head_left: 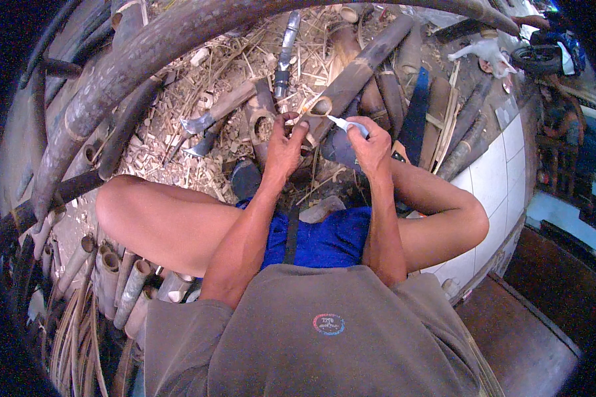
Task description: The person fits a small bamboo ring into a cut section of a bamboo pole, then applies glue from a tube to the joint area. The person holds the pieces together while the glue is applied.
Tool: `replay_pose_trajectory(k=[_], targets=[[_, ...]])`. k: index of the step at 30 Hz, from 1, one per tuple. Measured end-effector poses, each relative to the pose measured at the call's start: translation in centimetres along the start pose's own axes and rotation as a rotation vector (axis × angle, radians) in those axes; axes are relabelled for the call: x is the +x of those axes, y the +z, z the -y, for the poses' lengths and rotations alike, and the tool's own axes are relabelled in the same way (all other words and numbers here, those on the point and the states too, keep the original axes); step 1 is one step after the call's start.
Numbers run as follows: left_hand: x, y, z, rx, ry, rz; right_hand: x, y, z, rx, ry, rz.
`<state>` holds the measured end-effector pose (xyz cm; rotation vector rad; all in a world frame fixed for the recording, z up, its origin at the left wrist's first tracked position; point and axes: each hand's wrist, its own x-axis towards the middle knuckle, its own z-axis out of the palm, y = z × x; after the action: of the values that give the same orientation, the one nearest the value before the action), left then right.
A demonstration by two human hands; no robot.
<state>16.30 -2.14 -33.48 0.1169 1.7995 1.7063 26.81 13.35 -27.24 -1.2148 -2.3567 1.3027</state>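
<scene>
My right hand is closed around a small white squeeze bottle. The bottle's thin nozzle points left, close to the cut opening of a thick dark bamboo tube slanting away to the far right. At the tube's near end my left hand grips its edge, with thumb and fingers bent; the palm side is hidden. Just left of that hand stands another bamboo piece with a hole cut in it. A hatchet-like tool with a wooden handle lies farther left on the wood chips.
A metal-and-black tool lies beyond my hands. To the right are a dark saw blade, bamboo strips and white floor tiles. A long curved bamboo pole arches across the left. Several bamboo tubes stand at lower left. A white cat lies far right.
</scene>
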Motion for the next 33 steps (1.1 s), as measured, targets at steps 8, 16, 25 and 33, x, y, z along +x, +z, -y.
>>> replay_pose_trajectory(k=[8,16,25,33], targets=[[-0.3,0.2,-0.4,-0.03,0.005,-0.01,-0.9,-0.3,0.1,0.009,-0.041,0.135],[-0.2,0.1,-0.1,-0.017,-0.004,-0.018,-0.8,-0.2,-0.1,0.038,-0.088,0.137],[0.2,-0.5,0.0,-0.473,-0.502,0.214,0.0,-0.9,-1.6,0.414,0.002,0.005],[0.4,0.2,0.6,-0.588,-0.531,0.249,0.2,-0.8,-2.0,0.43,-0.011,0.011]])
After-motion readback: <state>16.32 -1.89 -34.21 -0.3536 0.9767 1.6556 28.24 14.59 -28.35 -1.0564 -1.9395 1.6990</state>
